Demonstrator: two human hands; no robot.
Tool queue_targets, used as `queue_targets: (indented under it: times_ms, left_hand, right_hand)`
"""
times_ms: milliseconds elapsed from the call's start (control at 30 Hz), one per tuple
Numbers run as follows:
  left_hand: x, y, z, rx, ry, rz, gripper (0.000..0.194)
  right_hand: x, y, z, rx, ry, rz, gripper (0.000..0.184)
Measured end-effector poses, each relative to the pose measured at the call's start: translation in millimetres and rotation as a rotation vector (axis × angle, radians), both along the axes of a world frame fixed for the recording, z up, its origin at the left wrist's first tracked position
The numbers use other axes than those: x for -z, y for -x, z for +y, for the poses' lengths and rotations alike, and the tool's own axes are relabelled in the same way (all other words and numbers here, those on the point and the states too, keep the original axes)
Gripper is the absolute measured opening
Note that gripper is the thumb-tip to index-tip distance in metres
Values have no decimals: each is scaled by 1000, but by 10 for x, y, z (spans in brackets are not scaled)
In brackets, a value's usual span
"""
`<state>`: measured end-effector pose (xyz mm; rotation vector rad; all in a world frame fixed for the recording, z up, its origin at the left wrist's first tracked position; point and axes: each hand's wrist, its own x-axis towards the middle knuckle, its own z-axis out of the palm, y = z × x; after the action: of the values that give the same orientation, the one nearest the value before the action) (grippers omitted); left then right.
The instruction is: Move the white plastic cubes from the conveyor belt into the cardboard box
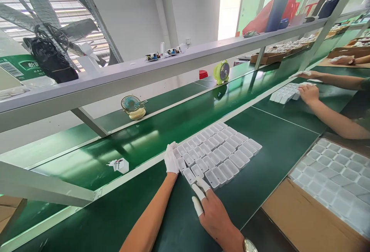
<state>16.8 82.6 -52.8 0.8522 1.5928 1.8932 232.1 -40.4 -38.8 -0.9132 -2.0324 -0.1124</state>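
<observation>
Between hands [187,184] — white housings [216,153], both touching.

The green bench [268,155] lies bare between the block of white plastic cases [216,153] and its right edge, where a cardboard box [303,221] of more cases crowds in. Beyond the far edge the belt [179,125] is open but for one white adapter [120,165]; the low shelf rail [138,74] limits headroom
</observation>
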Motion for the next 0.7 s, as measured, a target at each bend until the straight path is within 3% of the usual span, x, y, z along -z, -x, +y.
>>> queue_targets:
  times_ms: [133, 267, 367, 533, 600, 700]
  left_hand:
    - [95, -118, -20, -65, -36, 27, 56]
    - [70, -122, -149, -171, -20, 108, 50]
    - [-81, 107, -395, -252, 30, 193, 48]
    - [-330, 632, -1039, -378, 119, 287, 51]
    - [-349, 731, -1239, -363, 153, 293, 48]
    - [-340, 662, -1391, -175, 223, 344, 32]
  right_hand:
    - [41, -39, -30, 37, 4, 3, 34]
    - [192, -127, -82, -45, 65, 3, 29]
    - [335, -211, -115, -117, 99, -24, 22]
    - [440, -210, -137, -166, 70, -34, 19]
    - [423, -190, -151, -163, 114, -70, 22]
    - [353, -214, -164, -160, 187, -145, 20]
